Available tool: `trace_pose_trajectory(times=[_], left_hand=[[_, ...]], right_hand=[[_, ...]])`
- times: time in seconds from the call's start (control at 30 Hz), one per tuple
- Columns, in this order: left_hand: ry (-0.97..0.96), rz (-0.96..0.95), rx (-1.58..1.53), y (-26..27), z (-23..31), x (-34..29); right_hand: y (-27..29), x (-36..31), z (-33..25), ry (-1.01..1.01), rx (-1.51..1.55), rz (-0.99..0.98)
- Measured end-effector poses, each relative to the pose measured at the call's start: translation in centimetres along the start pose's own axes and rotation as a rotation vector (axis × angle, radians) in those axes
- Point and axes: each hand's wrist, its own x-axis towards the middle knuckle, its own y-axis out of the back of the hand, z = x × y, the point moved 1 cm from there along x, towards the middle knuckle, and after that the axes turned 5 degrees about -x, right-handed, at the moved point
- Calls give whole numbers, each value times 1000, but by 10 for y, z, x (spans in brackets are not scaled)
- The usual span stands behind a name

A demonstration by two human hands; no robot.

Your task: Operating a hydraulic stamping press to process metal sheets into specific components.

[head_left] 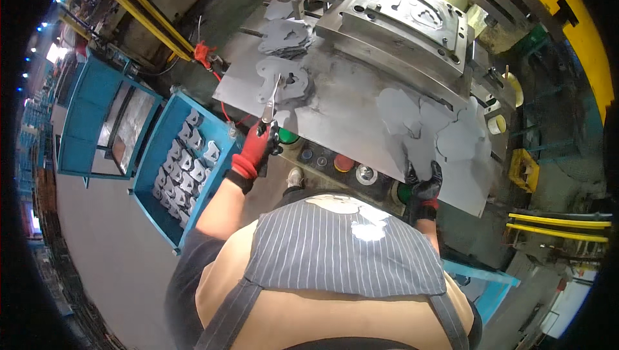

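Observation:
My left hand, in a red and black glove, is closed around the handle of slim silver tongs. Their tip reaches over a stack of cut flat metal plates at the table's left side. My right hand, in a black glove with a red cuff, is at the near right edge of the metal table. Its thumb and fingers close on the near end of a grey sheet-metal blank. More flat blanks lie overlapped beside it. The fingers' undersides are hidden.
A heavy steel die stands behind the table. Further plate stacks lie at the far left. A blue bin of shaped metal parts stands at left. Below the table edge sits a red push button. Yellow bars are at right.

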Motion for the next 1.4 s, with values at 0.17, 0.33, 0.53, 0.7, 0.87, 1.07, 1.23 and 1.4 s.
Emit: trace_pose_trajectory(times=[0.17,0.33,0.53,0.7,0.87,1.07,1.23,1.4], left_hand=[[711,-178,-502,1,14,1],[989,-398,-1335,23,17,21],[781,-220,-1113,11,40,5],[413,-453,-488,-11,62,4],[606,-433,-755,-9,36,11],[625,-333,-691,24,57,17],[540,-206,-545,60,35,11],[571,-211,-685,79,-3,-1]], right_hand=[[-20,-24,-7,239,-117,107],[27,-18,-20,508,-625,-64],[-96,-66,-53,524,-832,-92],[-172,-33,-76,584,-581,-150],[-215,74,-132,513,-562,-317],[-303,203,-166,823,-893,-150],[-326,271,-182,838,-1482,-204],[-369,207,-126,939,-2516,710]])
